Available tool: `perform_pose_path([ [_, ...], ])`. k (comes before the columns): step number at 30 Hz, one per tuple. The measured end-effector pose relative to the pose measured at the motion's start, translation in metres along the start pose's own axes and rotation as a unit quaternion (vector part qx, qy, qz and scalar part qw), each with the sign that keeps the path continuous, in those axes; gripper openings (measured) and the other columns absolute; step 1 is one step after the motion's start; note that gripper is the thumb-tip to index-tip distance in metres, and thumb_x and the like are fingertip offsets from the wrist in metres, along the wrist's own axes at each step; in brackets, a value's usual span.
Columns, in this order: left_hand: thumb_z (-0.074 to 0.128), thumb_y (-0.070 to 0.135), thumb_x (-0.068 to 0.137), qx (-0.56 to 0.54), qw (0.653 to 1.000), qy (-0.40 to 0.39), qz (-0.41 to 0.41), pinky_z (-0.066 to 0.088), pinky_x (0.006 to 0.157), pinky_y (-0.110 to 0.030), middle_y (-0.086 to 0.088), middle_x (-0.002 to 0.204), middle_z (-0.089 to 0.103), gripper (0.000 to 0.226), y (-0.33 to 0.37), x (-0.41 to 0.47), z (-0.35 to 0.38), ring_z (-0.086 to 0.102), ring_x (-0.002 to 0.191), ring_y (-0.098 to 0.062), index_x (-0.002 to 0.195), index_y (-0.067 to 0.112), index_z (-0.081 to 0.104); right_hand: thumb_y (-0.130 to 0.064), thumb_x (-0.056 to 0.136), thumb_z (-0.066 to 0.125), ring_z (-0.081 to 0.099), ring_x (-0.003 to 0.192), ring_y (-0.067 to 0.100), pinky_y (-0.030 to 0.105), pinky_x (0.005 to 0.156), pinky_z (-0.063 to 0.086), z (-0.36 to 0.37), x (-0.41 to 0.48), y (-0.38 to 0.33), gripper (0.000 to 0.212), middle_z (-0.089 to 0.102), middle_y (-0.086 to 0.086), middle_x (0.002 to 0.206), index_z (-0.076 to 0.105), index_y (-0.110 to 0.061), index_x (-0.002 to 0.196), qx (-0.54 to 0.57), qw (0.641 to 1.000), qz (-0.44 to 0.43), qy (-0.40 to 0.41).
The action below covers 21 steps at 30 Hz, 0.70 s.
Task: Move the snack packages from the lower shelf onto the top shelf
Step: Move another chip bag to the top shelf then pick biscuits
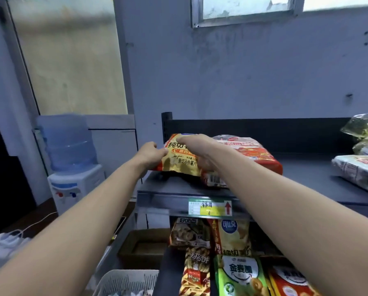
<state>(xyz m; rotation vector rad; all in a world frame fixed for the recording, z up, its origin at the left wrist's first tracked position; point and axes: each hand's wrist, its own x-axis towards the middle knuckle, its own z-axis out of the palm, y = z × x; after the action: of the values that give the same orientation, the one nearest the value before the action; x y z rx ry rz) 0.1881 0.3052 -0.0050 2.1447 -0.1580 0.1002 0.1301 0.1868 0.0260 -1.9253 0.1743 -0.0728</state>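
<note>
A: Near end first?
B: White basket at the bottom edge, cut off, contents blurry. Next to it the lower shelf packs: green pack, striped pack, orange pack partly behind the R forearm and cropped.
A: Row behind?
B: Brown pack and pale yellow pack, tops tucked under the top shelf's lip. Price label on that lip, text unreadable.
A: Hands?
B: Both up on the yellow chip bag. Left hand pinches its left edge, fingertips hidden behind the bag. Right hand is clamped over the top right, fingers curled on it, covering part of the print.
A: Bag location?
B: Over the left end of the top shelf, right side overlapping the red pack lying there. Can't tell if its bottom edge touches the shelf.
A: Further out?
B: White-red pack and clear bags at far right, cropped by the frame. Water dispenser off left, blurred.
</note>
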Motion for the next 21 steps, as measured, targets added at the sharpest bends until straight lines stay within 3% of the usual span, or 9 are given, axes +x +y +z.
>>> perform_pose_path([
  [4,0.052,0.028,0.095,0.0,0.999,-0.03,-0.019,0.035,0.051,-0.02,-0.008,0.103,0.053,0.035,-0.004,0.015,0.005,0.047,0.07,-0.009,0.117,0.002,0.046,-0.013,0.098,0.043,0.046,0.129,0.032,0.036,0.103,0.04,0.007,0.005,-0.001,0.038,0.049,0.017,0.14,0.048,0.002,0.133,-0.012,1.0,-0.012,0.002],
  [8,0.051,0.031,0.095,-0.049,0.998,-0.024,-0.044,0.04,0.046,-0.021,-0.002,0.076,0.052,0.027,-0.003,0.025,0.008,0.05,0.063,-0.01,0.1,0.005,0.046,-0.016,0.099,0.045,0.047,0.129,0.03,0.035,0.101,0.04,0.013,0.012,0.011,0.039,0.049,0.017,0.14,0.047,0.001,0.134,0.002,1.0,0.015,0.017],
  [12,0.055,0.039,0.092,-0.092,0.994,-0.018,-0.06,0.052,0.066,-0.03,-0.007,0.094,0.061,0.037,-0.01,0.025,0.011,0.06,0.082,-0.019,0.104,0.004,0.053,-0.016,0.096,0.05,0.053,0.124,0.031,0.035,0.098,0.045,0.015,0.013,0.018,0.038,0.055,0.018,0.134,0.052,0.002,0.129,0.055,0.997,0.013,0.047],
  [15,0.059,0.064,0.063,-0.104,0.994,0.018,-0.024,0.053,0.089,-0.046,-0.014,0.111,0.066,0.074,-0.025,0.031,0.013,0.064,0.1,-0.033,0.108,0.006,0.062,-0.018,0.095,0.053,0.062,0.108,0.028,0.032,0.086,0.051,0.015,0.006,0.021,0.032,0.064,0.011,0.117,0.055,-0.004,0.123,0.101,0.993,0.031,0.061],
  [18,0.049,0.068,0.056,-0.084,0.995,0.041,0.02,0.049,0.092,-0.054,-0.021,0.111,0.065,0.078,-0.042,0.043,0.013,0.061,0.104,-0.041,0.103,0.008,0.064,-0.019,0.092,0.059,0.063,0.096,0.023,0.027,0.07,0.051,0.013,-0.005,0.023,0.03,0.065,0.008,0.112,0.055,-0.008,0.12,0.105,0.991,0.013,0.075],
  [21,0.053,0.074,0.051,-0.129,0.987,0.089,0.034,0.05,0.091,-0.054,-0.012,0.11,0.066,0.075,-0.04,0.019,0.004,0.061,0.104,-0.037,0.1,0.019,0.066,-0.02,0.089,0.062,0.063,0.104,0.023,0.029,0.078,0.05,0.007,-0.017,0.028,0.039,0.063,0.009,0.117,0.051,-0.005,0.123,0.076,0.991,-0.048,0.096],
])
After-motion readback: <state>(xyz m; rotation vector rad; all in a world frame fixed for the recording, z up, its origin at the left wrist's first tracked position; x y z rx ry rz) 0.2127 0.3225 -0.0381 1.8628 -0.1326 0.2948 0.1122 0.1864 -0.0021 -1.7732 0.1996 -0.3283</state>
